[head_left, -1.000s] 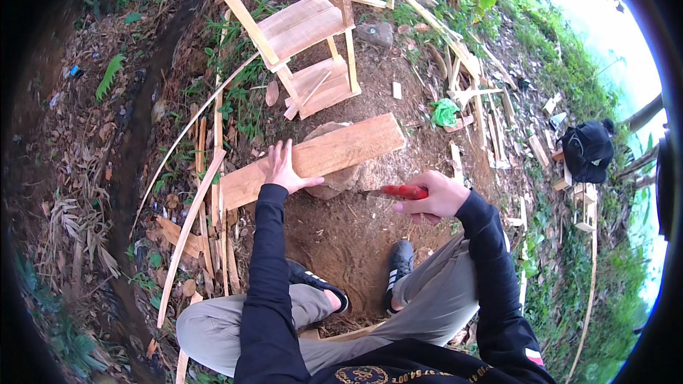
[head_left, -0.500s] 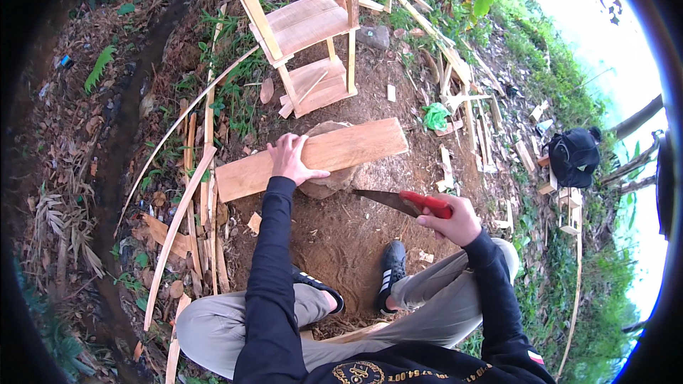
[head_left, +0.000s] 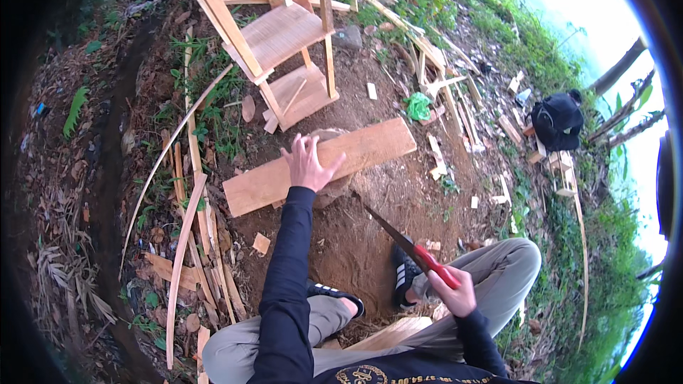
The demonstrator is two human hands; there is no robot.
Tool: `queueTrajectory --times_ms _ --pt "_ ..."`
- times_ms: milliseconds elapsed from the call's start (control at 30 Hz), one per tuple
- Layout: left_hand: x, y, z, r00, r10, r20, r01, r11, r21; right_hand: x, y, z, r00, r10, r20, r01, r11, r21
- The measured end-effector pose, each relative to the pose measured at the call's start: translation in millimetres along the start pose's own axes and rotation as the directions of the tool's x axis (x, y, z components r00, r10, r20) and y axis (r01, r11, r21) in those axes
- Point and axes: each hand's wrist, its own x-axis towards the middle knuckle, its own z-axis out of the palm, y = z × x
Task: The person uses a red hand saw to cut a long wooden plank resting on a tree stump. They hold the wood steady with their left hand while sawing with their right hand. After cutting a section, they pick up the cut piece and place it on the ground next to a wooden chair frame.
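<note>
A flat wooden board lies slantwise across a low tree stump, most of which it hides. Over the middle of the board is my left hand, open, its fingers spread and curved; whether the fingertips press on the wood I cannot tell. My right hand is closed round the red handle of a handsaw. The dark blade points up and left, its tip near the stump and apart from the board.
Beyond the board stands a wooden shelf frame. Long wood strips lie to the left. Offcuts and a crumpled green plastic bag are scattered to the right, with a black cap farther off. My shoes flank the bare soil.
My right hand has drawn the handsaw back toward me, down and away from the board. My left hand's fingers have spread wider. The view has shifted slightly.
</note>
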Motion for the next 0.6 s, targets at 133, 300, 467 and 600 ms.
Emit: queueTrajectory --times_ms 133,300,467,600 --pt "1.1 17.5 30.3 0.983 0.051 -0.174 -0.060 0.997 -0.045 -55.7 -34.5 -43.2 0.993 0.107 -0.049 -0.100 0.987 0.124" --pt "-1.6 34.7 43.1 0.986 0.019 -0.163 -0.034 0.996 -0.086 -46.6 -51.8 -53.6 0.976 -0.161 -0.145 0.209 0.876 0.435" --pt "-6.7 32.2 39.1 0.988 0.020 -0.151 -0.028 0.998 -0.052 56.7 -28.6 -7.9 0.973 -0.194 -0.127 0.227 0.904 0.363" --pt "-3.4 42.0 37.4 0.976 0.016 -0.219 -0.014 1.000 0.013 109.3 6.6 49.2 0.878 -0.387 -0.282 0.422 0.904 0.073"
